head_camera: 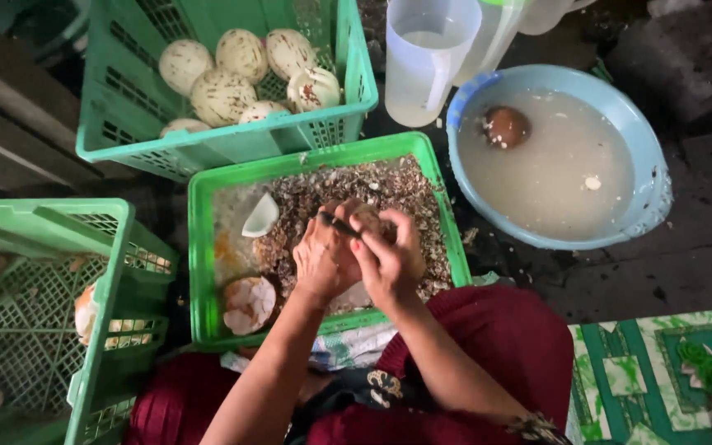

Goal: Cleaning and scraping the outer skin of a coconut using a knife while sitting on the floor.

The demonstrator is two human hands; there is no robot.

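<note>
At 9 o'clock, far left, we've got an empty-ish green crate w/ mesh walls; a pale shell bit shows thru its side. Up at 11 o'clock sits another green crate holding peeled white coconuts, speckled brown, approx six or seven.

Dead centre, the middle crate is full of brown husk shavings, plus a white shell piece at 10 o'clock of our hands and a cracked half shell at 8 o'clock.

Our left hand & right hand are pressed together over that crate, both wrapped round a brownish coconut, mostly hidden. A thin dark blade lies across the top of it; we can't tell which hand grips the blade.

Handling, as we judge it: nut's heavy for its size, hard & stiff, round so it wants to roll, prob wet and slippery. Best cupped from below in one palm w/ fingers spread wide, thumb clear of the blade edge.

At 1 o'clock: clear plastic jug, cloudy liquid inside. At 2 o'clock: blue basin of murky water w/ one brown coconut floating near its upper-left side. At 4 o'clock, green patterned mat.
</note>
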